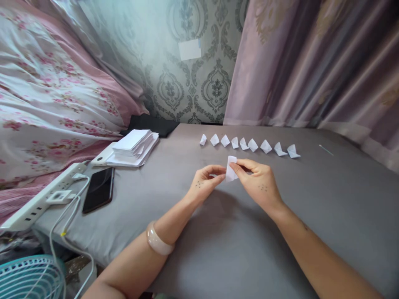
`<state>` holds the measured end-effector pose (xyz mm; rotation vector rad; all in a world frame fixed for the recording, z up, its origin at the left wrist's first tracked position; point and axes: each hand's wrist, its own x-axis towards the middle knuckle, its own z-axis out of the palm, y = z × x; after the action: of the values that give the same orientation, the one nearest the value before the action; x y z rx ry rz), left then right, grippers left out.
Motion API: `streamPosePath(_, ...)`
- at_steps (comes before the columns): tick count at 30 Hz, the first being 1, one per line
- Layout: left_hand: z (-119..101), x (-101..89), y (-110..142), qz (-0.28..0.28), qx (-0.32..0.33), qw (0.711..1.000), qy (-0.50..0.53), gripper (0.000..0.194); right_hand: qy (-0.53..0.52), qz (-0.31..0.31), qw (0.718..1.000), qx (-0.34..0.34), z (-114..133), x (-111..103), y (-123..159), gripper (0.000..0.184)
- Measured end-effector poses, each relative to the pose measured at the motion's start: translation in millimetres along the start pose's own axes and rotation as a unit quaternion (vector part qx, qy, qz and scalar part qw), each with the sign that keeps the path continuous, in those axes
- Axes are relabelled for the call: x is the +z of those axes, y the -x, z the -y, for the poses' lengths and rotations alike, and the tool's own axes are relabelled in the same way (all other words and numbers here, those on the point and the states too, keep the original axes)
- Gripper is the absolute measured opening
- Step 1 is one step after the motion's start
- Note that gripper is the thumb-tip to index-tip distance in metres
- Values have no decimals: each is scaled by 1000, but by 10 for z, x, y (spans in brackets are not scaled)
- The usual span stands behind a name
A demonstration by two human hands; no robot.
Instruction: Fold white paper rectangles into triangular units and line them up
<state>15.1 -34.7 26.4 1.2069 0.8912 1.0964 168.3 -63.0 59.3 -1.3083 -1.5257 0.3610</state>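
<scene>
A small folded piece of white paper [231,169] is held up above the grey cloth surface. My right hand [260,180] pinches it between thumb and fingers along its right side. At its left edge are the thumb and fingertips of my left hand [204,180], closed on the paper's side. A bangle circles my left wrist. Beyond my hands stands a row of several folded white paper boats [252,145], spaced out from left to right.
On the left lies a stack of white paper sheets [132,145]. Nearer are a dark phone [99,190] and a white power strip [46,195] with cables. A blue fan [29,276] stands below the edge. A cotton swab [326,149] lies at the right.
</scene>
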Motion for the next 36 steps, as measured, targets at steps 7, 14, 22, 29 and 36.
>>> streamPosePath(7, -101, 7, 22, -45, 51, 995, 76, 21, 69, 19, 995, -74, 17, 62, 59, 19)
streamPosePath(14, -107, 16, 29, -33, 49, 995, 79, 20, 78, 31, 992, -90, 55, 88, 85, 18)
streamPosePath(22, -109, -13, 31, -41, 42, 992, 115, 16, 101, -53, 985, -128, 69, 132, 121, 14)
streamPosePath(29, -97, -8, 25, -54, 8, 987, 152, 20, 132, -30, 976, -173, 55, 170, 156, 13)
streamPosePath(36, -80, 48, 33, -43, -11, 981, 190, 30, 138, -21, 976, -165, -26, 206, 148, 19)
